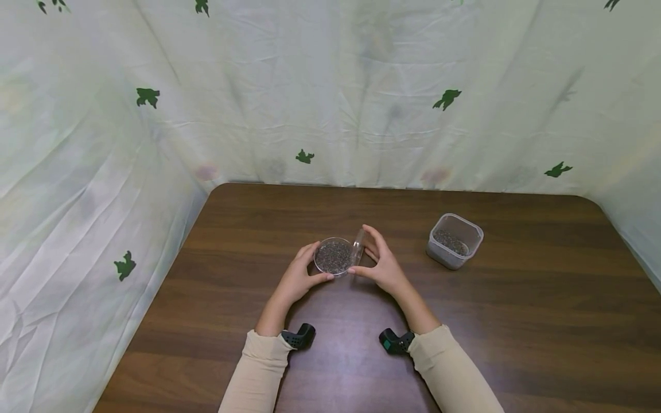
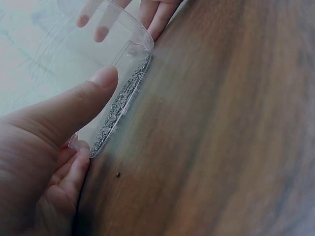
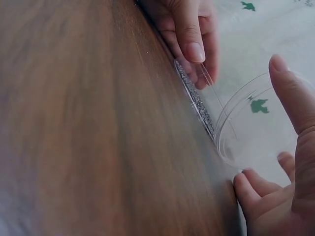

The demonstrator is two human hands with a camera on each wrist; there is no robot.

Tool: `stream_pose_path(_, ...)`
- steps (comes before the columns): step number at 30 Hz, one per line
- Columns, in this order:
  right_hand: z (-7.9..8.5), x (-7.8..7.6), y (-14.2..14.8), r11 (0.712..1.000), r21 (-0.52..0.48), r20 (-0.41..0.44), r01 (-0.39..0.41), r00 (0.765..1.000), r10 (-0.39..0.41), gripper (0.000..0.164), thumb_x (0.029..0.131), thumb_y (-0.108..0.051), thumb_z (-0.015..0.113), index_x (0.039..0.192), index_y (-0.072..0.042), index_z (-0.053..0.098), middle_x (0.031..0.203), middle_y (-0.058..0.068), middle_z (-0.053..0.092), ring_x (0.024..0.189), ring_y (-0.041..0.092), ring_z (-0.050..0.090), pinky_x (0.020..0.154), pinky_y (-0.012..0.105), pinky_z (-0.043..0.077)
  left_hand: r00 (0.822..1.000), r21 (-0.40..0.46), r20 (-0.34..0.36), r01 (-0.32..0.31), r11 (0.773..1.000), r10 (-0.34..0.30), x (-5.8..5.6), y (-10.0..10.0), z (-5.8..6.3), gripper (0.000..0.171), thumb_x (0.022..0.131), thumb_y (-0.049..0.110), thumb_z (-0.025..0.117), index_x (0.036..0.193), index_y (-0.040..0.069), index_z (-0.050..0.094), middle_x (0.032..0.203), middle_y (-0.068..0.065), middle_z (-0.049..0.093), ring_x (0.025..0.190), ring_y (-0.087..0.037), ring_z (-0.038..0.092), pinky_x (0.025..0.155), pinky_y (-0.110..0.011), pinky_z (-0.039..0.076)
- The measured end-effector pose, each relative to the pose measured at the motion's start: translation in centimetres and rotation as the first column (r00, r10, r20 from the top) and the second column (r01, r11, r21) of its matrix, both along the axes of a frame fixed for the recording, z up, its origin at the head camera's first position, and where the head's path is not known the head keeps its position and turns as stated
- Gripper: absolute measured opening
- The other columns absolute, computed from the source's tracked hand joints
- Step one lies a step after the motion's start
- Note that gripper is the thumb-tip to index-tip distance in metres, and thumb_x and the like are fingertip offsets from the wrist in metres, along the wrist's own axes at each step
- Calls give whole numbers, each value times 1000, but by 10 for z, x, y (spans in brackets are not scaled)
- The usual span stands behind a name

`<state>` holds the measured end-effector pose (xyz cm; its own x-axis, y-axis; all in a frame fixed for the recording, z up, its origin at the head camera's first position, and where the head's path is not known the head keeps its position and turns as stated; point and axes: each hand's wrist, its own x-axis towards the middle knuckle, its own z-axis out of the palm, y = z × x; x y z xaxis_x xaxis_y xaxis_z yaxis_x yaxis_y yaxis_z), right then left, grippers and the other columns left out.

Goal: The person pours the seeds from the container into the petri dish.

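A clear petri dish (image 1: 333, 256) with dark grey granules in it sits low at the table's middle. My left hand (image 1: 299, 276) holds its left side, thumb at the near rim and fingers at the far side. On the right, my right hand (image 1: 384, 269) grips a clear round lid (image 1: 358, 248) between thumb and fingers. The lid stands on edge, tilted up, against or very near the dish's right rim. In the right wrist view the lid (image 3: 256, 142) looks empty, and the granules (image 3: 194, 98) form a thin layer in the dish.
A translucent square tub (image 1: 449, 263) with similar granules stands to the right on the brown wooden table (image 1: 542, 298). One loose granule (image 2: 117, 174) lies on the tabletop near the left hand. A pale curtain (image 1: 330, 86) hangs behind the table's far edge.
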<state>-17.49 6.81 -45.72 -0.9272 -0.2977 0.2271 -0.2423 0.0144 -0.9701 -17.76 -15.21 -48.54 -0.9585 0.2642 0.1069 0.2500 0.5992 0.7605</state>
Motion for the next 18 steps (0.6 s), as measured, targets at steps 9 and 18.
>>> stream_pose_path(9,-3,-5,-2,998,-29,-17,-52,999,52,94,67,9,73,141,1,15,144,21,14,115,42,36,98,51,26,1000,-7,-3,0,1000,0,1,0,0,85,69,31,77,137,2,35,135,-15,37,122,-26,36,99,-42,29)
stream_pose_path(18,3,-5,-6,996,81,13,-44,999,43,92,70,2,74,141,1,16,143,23,18,125,42,26,100,49,24,1000,-16,-28,10,1000,-10,0,0,1,84,70,28,77,137,1,35,133,-16,38,122,-27,36,100,-42,28)
